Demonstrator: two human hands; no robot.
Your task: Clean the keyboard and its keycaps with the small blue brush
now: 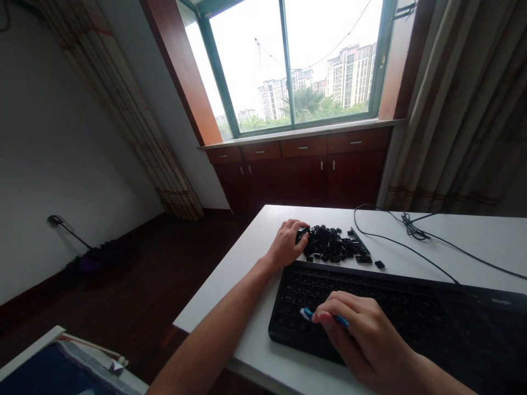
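Note:
In my right hand (358, 329) is a slim blue toothbrush (307, 314), held in a pinch with its white bristle end over the left part of the black keyboard (415, 307). The keyboard's key positions look bare of caps, though the dim light hides detail. Behind it lies a heap of loose black keycaps (331, 244). My left hand (288, 241) rests at the heap's left edge, thumb and fingers apart and touching the keycaps there.
A black cable (399, 241) runs across the white table (230, 285), with a tied bundle (414, 227) at the back right. One keycap (379, 264) lies apart from the heap. Beyond the table stand a dark red cabinet (288, 175) and a window.

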